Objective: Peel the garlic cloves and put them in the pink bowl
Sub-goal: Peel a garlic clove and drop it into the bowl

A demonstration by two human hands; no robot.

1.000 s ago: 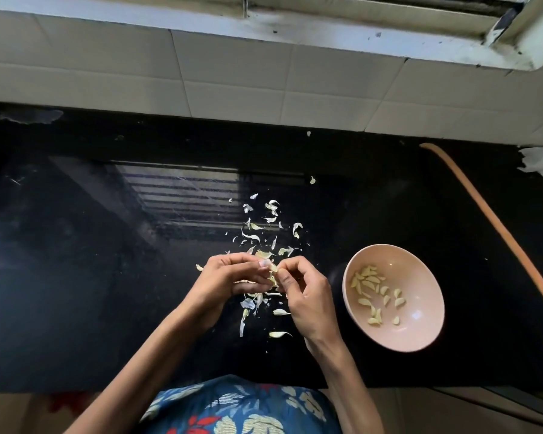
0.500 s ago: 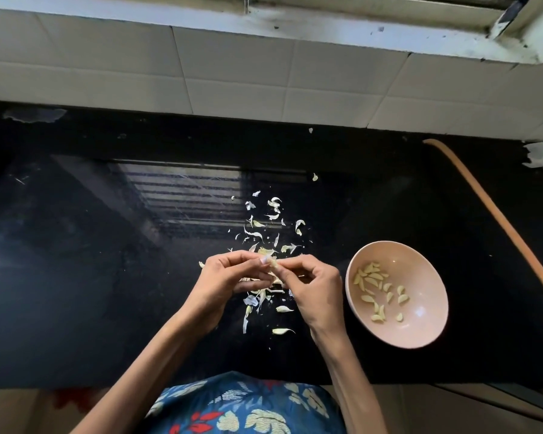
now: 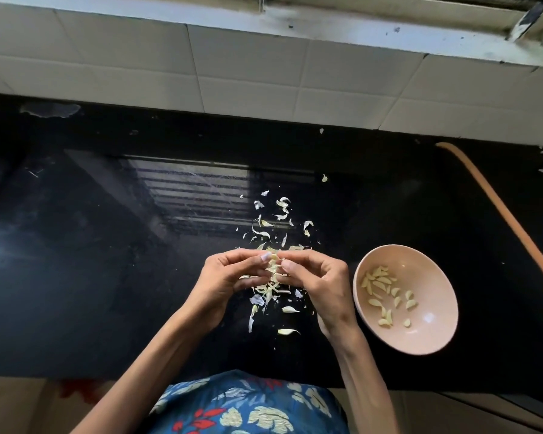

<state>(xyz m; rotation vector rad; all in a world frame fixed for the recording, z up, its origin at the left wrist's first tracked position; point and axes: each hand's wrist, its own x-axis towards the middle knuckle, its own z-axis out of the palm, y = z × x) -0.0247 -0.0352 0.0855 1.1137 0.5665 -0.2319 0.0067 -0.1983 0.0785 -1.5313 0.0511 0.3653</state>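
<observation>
**Hands creep forward, right fingers curl tighter over the clove**

Both hands have edged slightly farther from the body since half a second ago, and the right fingers have curled in more closely toward the left ones.

Nearest, the two forearms rise from the patterned garment (image 3: pixel 248 408) and converge over the black counter (image 3: pixel 107 277). The left hand (image 3: pixel 229 277) and the right hand (image 3: pixel 318 278) meet fingertip to fingertip, wrists well apart, knuckles up. Between them sits the garlic clove (image 3: pixel 273 263), pinched from both sides, with pale skin hanging loose below it. Its long axis seems to run away from the body, though the fingers hide most of it. Neither hand is open, and each has its thumb and forefinger closed on the clove.

The pink bowl (image 3: pixel 433 311) lies to the right of the grip, just beside the right wrist and well clear of the left hand. The right hand is therefore the likelier carrier, with a short sideways swing once the skin is off. Peeled cloves (image 3: pixel 380 283) already lie in the bowl's left half.

Beyond the fingertips, peel scraps (image 3: pixel 264 233) litter the counter. Farther off, an orange hose (image 3: pixel 499 214) runs diagonally, and the tiled wall (image 3: pixel 248 79) closes the view.
</observation>
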